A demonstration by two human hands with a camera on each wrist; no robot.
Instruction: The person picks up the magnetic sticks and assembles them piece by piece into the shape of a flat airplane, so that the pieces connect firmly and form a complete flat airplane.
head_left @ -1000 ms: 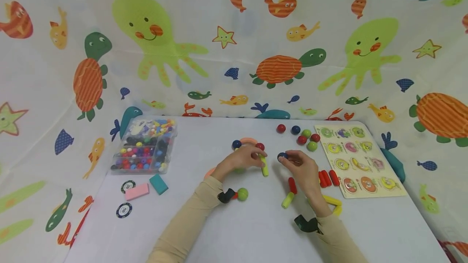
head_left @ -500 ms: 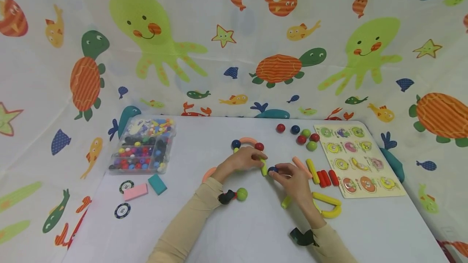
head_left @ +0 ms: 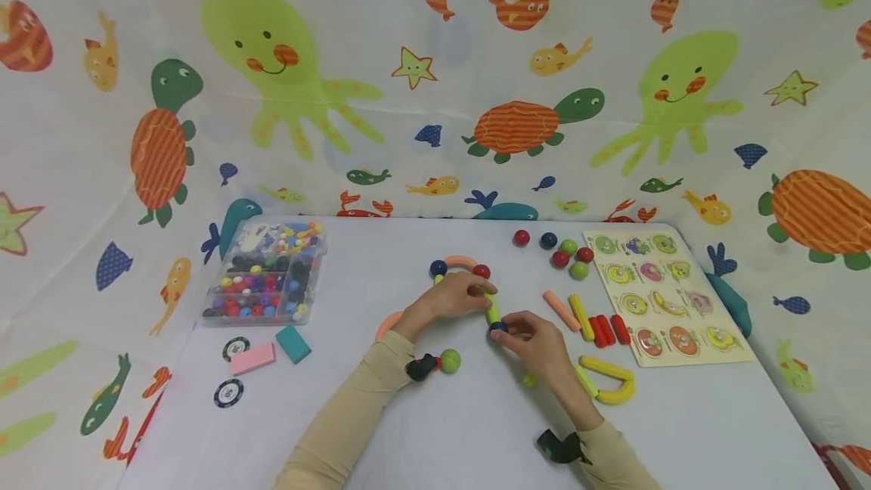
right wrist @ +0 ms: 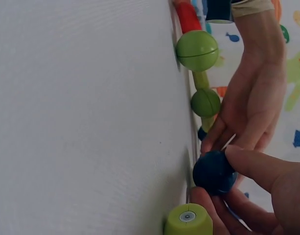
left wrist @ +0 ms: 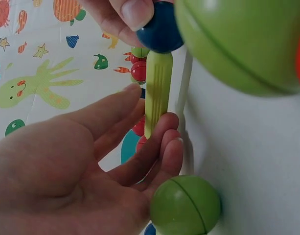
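Navy ball (head_left: 498, 327), pinched between thumb and fingertips of the right hand (head_left: 534, 342); a second ago held further right and clear of the rod, now touching the near end of the lime-green rod (head_left: 491, 309) on the white surface (head_left: 422, 429). Left hand (head_left: 452, 295), fingers nearly straight, steadies the rod. Left wrist view alone shows the ball seated on the rod's tip (left wrist: 159, 58); right wrist view shows the thumb over the ball (right wrist: 214, 172). Green ball (head_left: 450, 361) lies near the left wrist.

Bead box (head_left: 267, 273) far left; pink block (head_left: 253, 358), teal block (head_left: 293, 343) beside; animal puzzle board (head_left: 663, 296) right.
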